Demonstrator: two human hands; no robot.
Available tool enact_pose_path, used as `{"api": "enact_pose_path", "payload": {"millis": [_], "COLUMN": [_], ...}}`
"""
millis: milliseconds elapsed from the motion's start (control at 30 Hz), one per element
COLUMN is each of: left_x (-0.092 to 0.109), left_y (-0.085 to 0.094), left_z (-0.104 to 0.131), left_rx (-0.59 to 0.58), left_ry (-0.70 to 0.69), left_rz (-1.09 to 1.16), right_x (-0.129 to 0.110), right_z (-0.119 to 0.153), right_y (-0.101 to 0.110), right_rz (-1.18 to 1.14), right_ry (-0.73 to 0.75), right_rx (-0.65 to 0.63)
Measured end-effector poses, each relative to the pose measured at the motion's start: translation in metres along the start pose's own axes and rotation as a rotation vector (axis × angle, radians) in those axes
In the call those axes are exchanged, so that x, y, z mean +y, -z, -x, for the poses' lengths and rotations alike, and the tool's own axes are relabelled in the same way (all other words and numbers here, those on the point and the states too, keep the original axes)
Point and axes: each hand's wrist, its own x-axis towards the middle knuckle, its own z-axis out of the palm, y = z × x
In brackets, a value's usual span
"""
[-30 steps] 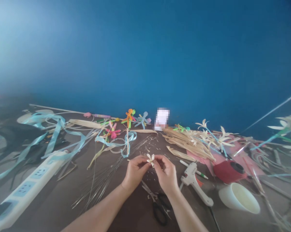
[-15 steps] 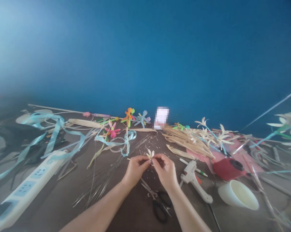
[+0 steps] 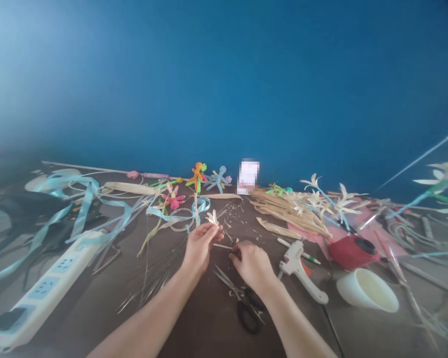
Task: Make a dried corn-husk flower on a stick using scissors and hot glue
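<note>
Pinched between the thumb and fingers of my left hand is a small cream flower with narrow petals, tilted upward. My right hand is lower and to the right, its fingers curled together at the end of a thin pale stick; the stick's other end runs toward my left hand. Just below the hands lie scissors with black handles, blades slightly apart, the right forearm close beside them. Small cream scraps are scattered on the table beyond the fingers.
At right are a white glue gun, a white cup, a red container, dried husks and finished-looking white flowers. At left are a power strip, blue ribbon and thin wires. Fuzzy figures stand by the wall.
My hands were together on the flower and have parted. The left has carried it left and upward; the right has let go and moved down to the stick.
</note>
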Motion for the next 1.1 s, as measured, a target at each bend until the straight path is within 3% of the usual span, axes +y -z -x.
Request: {"api": "enact_pose_path", "payload": {"millis": [267,467,633,1100], "left_x": [0.001,0.004,0.002,-0.002], "left_y": [0.001,0.0,-0.001,-0.002], "left_z": [0.003,0.004,0.006,0.008], "left_rx": [-0.05,-0.085,-0.133,-0.133], "left_ry": [0.043,0.083,0.133,0.126], "left_rz": [-0.048,0.01,0.028,-0.015], "right_x": [-0.008,-0.008,-0.018,-0.019], "right_z": [-0.006,-0.002,0.0,0.0], "right_y": [-0.015,0.002,0.011,0.009], "right_rz": [0.132,-0.298,-0.55,-0.63], "right_ry": [-0.018,0.066,0.067,0.04], "right_rx": [0.03,0.247,0.244,0.182]}}
